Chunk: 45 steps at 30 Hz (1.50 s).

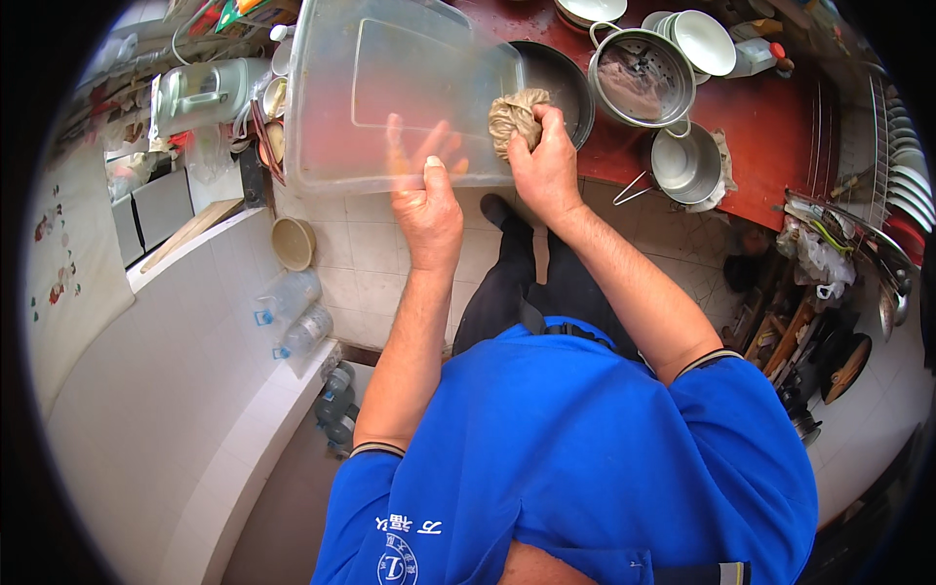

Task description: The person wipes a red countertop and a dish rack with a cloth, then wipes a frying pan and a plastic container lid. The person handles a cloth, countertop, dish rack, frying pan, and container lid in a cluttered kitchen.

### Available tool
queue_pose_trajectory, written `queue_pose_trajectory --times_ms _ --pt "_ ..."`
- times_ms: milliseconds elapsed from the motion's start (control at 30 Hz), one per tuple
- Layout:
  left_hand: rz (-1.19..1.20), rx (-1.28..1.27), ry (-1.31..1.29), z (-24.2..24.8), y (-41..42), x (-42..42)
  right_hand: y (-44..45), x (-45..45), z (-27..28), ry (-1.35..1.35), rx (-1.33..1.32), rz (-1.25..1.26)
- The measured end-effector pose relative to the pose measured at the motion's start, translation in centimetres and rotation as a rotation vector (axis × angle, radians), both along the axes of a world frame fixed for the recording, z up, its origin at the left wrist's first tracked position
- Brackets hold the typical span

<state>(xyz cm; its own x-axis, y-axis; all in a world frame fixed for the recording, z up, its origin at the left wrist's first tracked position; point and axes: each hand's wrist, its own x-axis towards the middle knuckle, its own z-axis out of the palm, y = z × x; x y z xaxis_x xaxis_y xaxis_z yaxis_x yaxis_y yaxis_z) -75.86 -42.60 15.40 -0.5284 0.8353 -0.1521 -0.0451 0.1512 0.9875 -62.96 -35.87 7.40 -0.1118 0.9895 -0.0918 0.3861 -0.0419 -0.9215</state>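
A large translucent plastic bin (417, 80) is tilted up before me, above the near edge of a red table. My left hand (428, 197) grips its near rim, the thumb on the outer side and the fingers showing blurred through the plastic. In my right hand (545, 157) is a crumpled tan cloth (514, 121), pressed against the bin's right corner. Partly behind the bin sits a dark round pan (559, 88). Whether the bin rests on anything cannot be seen.
The red table (738, 153) bears a steel steamer pot (643, 77), a steel saucepan (684, 164) near its edge and stacked white bowls (703, 42). A beige basin (293, 243) and plastic bottles (303, 329) stand at the left. Plates fill a wire rack (877, 139) at the right.
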Motion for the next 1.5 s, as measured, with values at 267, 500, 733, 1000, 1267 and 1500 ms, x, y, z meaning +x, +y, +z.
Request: queue_pose_trajectory --times_ms 267,500,733,1000,1267,1500 --pt "-0.018 0.059 0.041 1.3 0.4 1.3 -0.1 -0.1 0.0 0.074 0.081 -0.045" --pt "-0.077 0.130 0.243 -4.3 -0.5 2.0 0.3 -1.5 -2.3 0.073 0.118 -0.052" --pt "-0.120 -0.091 0.208 -6.9 -2.9 1.5 -0.6 -1.5 -2.2 0.105 0.029 0.005" --pt "-0.005 -0.067 -0.172 -6.7 -1.4 1.8 -2.5 -2.1 0.1 0.238 -0.031 0.036" --pt "0.050 -0.060 -0.403 -6.1 -0.8 1.6 -0.2 -1.5 -4.2 -0.029 0.239 0.116" --pt "0.068 -0.098 -0.380 -5.0 -0.3 2.2 0.9 -1.1 -4.6 -0.028 0.047 0.048"
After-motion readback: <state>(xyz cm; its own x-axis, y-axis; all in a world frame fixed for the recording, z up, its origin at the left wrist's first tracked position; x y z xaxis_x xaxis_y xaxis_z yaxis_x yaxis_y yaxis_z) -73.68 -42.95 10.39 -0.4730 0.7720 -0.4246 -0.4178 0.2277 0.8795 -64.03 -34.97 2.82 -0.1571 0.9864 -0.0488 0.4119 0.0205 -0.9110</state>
